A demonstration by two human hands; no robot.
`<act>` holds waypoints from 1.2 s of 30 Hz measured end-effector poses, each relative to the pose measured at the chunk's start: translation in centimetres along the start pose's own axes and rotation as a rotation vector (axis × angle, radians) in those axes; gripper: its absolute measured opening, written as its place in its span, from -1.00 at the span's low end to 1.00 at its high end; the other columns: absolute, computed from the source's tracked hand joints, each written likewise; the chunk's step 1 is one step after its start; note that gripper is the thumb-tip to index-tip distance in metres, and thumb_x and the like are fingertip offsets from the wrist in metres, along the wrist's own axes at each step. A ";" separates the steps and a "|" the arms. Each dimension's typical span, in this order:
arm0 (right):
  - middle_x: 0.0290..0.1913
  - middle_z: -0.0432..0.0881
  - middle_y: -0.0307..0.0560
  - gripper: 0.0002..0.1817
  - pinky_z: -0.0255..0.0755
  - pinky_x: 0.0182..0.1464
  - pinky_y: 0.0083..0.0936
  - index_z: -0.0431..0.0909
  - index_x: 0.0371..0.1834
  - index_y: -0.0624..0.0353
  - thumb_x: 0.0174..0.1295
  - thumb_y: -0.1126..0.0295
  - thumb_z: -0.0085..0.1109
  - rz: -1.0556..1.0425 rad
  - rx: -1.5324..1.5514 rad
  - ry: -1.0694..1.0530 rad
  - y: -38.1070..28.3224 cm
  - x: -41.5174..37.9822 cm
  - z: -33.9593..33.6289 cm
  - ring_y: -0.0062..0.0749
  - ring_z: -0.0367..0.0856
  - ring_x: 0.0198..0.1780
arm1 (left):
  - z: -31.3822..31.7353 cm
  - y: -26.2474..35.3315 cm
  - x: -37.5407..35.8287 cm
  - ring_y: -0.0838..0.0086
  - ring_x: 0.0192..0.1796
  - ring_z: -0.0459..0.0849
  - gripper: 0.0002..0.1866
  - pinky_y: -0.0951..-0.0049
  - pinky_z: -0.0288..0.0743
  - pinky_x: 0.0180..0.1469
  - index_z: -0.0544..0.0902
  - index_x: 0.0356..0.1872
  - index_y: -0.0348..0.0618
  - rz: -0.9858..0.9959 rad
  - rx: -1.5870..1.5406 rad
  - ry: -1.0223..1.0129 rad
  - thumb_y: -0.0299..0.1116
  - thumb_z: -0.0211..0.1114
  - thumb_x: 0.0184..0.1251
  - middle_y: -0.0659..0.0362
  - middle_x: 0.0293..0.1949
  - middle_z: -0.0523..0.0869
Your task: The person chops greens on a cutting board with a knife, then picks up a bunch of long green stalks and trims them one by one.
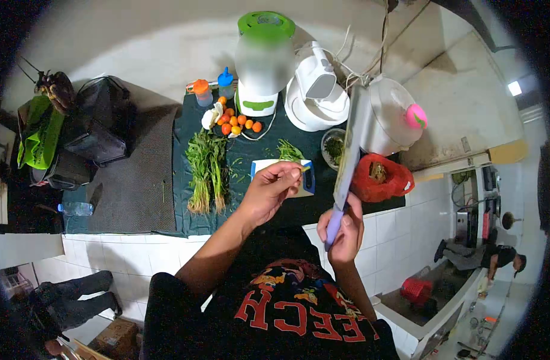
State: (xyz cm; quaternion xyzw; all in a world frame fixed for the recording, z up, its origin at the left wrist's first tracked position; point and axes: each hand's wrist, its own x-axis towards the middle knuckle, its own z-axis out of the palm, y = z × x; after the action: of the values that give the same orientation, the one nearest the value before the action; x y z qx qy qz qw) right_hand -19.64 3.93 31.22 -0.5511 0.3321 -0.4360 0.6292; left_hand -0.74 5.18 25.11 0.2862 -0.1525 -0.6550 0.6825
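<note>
My right hand (345, 231) is wrapped round the purple handle of a large knife (350, 141), its broad blade pointing up and away from me. Over the cutting board (309, 187), white with blue edges, my left hand (274, 191) pinches a small yellow-green scrap (305, 169) between thumb and finger. Chopped greens (290, 150) lie at the far edge of the board, partly behind my left hand. To the left, rooted leafy greens (206, 174) rest in bunches on the dark green cloth. A bowl of cut greens (334, 150) stands just left of the blade.
Small tomatoes (236, 124) and garlic (212, 117) lie near a green-lidded appliance (257, 107). A white stand mixer (317, 90), a white pot (389, 114) and a red bag (380, 179) line the right. A water bottle (76, 209) lies far left. Two other people are in the background.
</note>
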 end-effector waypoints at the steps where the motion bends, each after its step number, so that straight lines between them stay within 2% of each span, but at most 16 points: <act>1: -0.64 0.41 -0.10 -0.35 0.16 -0.67 -0.56 0.20 0.38 0.31 0.57 -0.09 -0.26 -0.058 -0.039 -0.006 0.5 0.3 0.2 -0.53 0.25 -0.73 | 0.4 0.5 -0.3 0.66 -0.25 0.57 -0.82 0.62 0.46 -0.18 0.69 0.01 -0.19 0.012 -0.022 -0.042 -0.37 0.34 0.50 0.31 -0.26 0.67; 2: -0.64 0.41 -0.10 -0.35 0.16 -0.67 -0.56 0.20 0.38 0.31 0.57 -0.09 -0.26 -0.065 -0.033 -0.006 0.3 0.4 0.3 -0.53 0.25 -0.73 | 0.7 1.0 -0.6 0.66 -0.25 0.57 -0.82 0.62 0.46 -0.18 0.69 0.01 -0.19 0.015 -0.015 -0.045 -0.37 0.34 0.50 0.31 -0.26 0.67; 4: -0.63 0.45 -0.14 -0.32 0.20 -0.64 -0.58 0.35 0.21 0.29 0.54 -0.21 -0.18 0.038 0.182 -0.102 -0.3 0.5 0.3 -0.56 0.33 -0.70 | 1.3 1.9 -1.2 0.67 -0.26 0.54 -0.83 0.62 0.42 -0.20 0.70 0.00 -0.18 0.026 0.013 -0.061 -0.37 0.34 0.50 0.34 -0.28 0.65; 5: -0.65 0.43 -0.15 -0.32 0.19 -0.67 -0.55 0.37 0.11 0.28 0.56 -0.25 -0.27 0.065 0.156 -0.099 -0.5 0.4 0.5 -0.54 0.31 -0.73 | 1.8 2.5 -1.5 0.68 -0.26 0.52 -0.83 0.62 0.40 -0.19 0.69 0.00 -0.18 0.043 0.150 -0.049 -0.36 0.34 0.51 0.34 -0.27 0.65; 6: -0.65 0.43 -0.15 -0.32 0.19 -0.67 -0.55 0.37 0.11 0.28 0.56 -0.25 -0.27 0.063 0.157 -0.097 -0.5 0.2 0.5 -0.54 0.31 -0.73 | 2.3 3.3 -1.9 0.68 -0.26 0.52 -0.83 0.62 0.40 -0.19 0.69 0.00 -0.18 0.042 0.152 -0.052 -0.36 0.34 0.51 0.34 -0.27 0.65; 8: -0.66 0.41 -0.16 -0.31 0.19 -0.66 -0.57 0.38 0.08 0.29 0.58 -0.24 -0.34 0.086 0.221 -0.128 -0.4 0.2 0.5 -0.53 0.30 -0.74 | 3.4 4.7 -2.6 0.68 -0.24 0.52 -0.82 0.61 0.41 -0.17 0.68 0.01 -0.20 0.115 0.556 -0.035 -0.35 0.33 0.52 0.34 -0.25 0.65; 15: -0.66 0.39 -0.15 -0.35 0.17 -0.67 -0.55 0.39 0.14 0.28 0.56 -0.19 -0.21 0.186 0.311 -0.247 -2.3 1.3 1.5 -0.50 0.28 -0.73 | 5.5 5.4 -3.0 0.66 -0.21 0.55 -0.83 0.59 0.45 -0.13 0.64 0.04 -0.22 0.232 0.562 -0.102 -0.38 0.23 0.58 0.29 -0.18 0.66; 18: -0.65 0.39 -0.15 -0.39 0.17 -0.67 -0.54 0.40 0.15 0.26 0.53 -0.16 -0.12 0.234 0.440 -0.270 -1.2 1.3 1.6 -0.50 0.27 -0.72 | 6.1 5.2 -2.9 0.65 -0.19 0.54 -0.84 0.55 0.46 -0.10 0.61 -0.03 -0.22 0.278 0.553 -0.083 -0.33 0.23 0.59 0.29 -0.19 0.62; 20: -0.65 0.35 -0.15 -0.27 0.18 -0.63 -0.52 0.16 0.50 0.35 0.62 -0.12 -0.38 0.177 0.389 -0.348 -0.9 1.3 1.7 -0.49 0.23 -0.72 | 5.9 5.2 -2.8 0.65 -0.15 0.54 -0.85 0.56 0.46 -0.06 0.61 -0.04 -0.21 0.279 0.525 -0.074 -0.34 0.24 0.59 0.29 -0.15 0.61; 21: -0.65 0.35 -0.15 -0.27 0.18 -0.63 -0.52 0.16 0.50 0.35 0.62 -0.12 -0.38 0.178 0.393 -0.346 -1.0 1.3 1.9 -0.49 0.23 -0.72 | 5.7 5.3 -2.8 0.65 -0.15 0.54 -0.85 0.56 0.46 -0.06 0.61 -0.04 -0.21 0.275 0.527 -0.074 -0.34 0.24 0.59 0.29 -0.15 0.61; 23: -0.65 0.40 -0.15 -0.41 0.17 -0.67 -0.55 0.41 0.11 0.25 0.52 -0.16 -0.08 0.194 0.443 -0.264 -1.3 1.3 2.4 -0.51 0.27 -0.73 | 5.5 5.6 -2.7 0.65 -0.13 0.54 -0.86 0.56 0.44 -0.02 0.62 -0.04 -0.20 0.321 0.598 -0.054 -0.35 0.24 0.59 0.30 -0.16 0.62; 33: -0.65 0.41 -0.15 -0.38 0.15 -0.67 -0.56 0.42 0.06 0.30 0.52 -0.18 -0.08 0.171 0.371 -0.266 -0.4 0.5 2.2 -0.52 0.27 -0.72 | 4.8 5.3 -3.0 0.65 -0.10 0.55 -0.86 0.56 0.46 -0.01 0.63 -0.04 -0.20 0.278 0.596 -0.069 -0.36 0.26 0.57 0.30 -0.14 0.63; 35: -0.64 0.38 -0.13 -0.42 0.19 -0.64 -0.51 0.38 0.13 0.24 0.60 -0.13 -0.27 0.139 0.327 -0.340 -0.3 0.6 2.0 -0.47 0.25 -0.73 | 4.5 5.2 -3.0 0.65 -0.09 0.57 -0.86 0.55 0.48 -0.01 0.64 -0.04 -0.21 0.281 0.582 -0.077 -0.37 0.26 0.57 0.29 -0.15 0.63; 36: -0.64 0.38 -0.13 -0.42 0.19 -0.64 -0.51 0.38 0.13 0.24 0.60 -0.13 -0.27 0.139 0.328 -0.342 -0.3 0.5 2.1 -0.47 0.25 -0.73 | 4.4 5.3 -3.1 0.65 -0.09 0.57 -0.86 0.55 0.48 -0.01 0.64 -0.04 -0.21 0.283 0.583 -0.076 -0.37 0.26 0.57 0.29 -0.15 0.63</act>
State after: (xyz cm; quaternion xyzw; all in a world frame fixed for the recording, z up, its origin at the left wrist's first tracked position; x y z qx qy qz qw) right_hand -17.60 4.28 31.93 -0.4833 0.1827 -0.3401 0.7858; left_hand 0.63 7.24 32.25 0.4209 -0.3972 -0.4927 0.6499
